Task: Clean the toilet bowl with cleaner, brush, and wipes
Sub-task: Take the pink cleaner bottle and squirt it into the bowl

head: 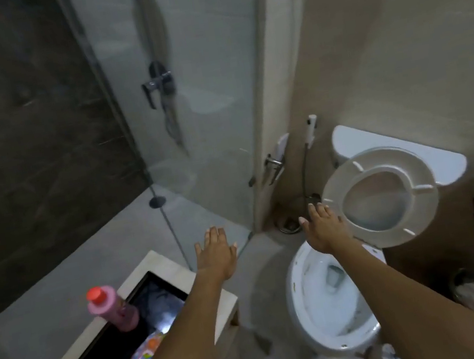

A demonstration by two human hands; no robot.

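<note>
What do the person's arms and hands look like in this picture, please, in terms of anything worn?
Both forearms are bare, with no sleeves in view. The left hand and the right hand wear no gloves, and no rings, watch or bracelets show on them.

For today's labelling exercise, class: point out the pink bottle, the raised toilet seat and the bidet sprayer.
pink bottle [117, 312], head view, on the middle of its body.
raised toilet seat [422, 204], head view, on the right side of its ring.
bidet sprayer [312, 121], head view, on its white head.
</note>
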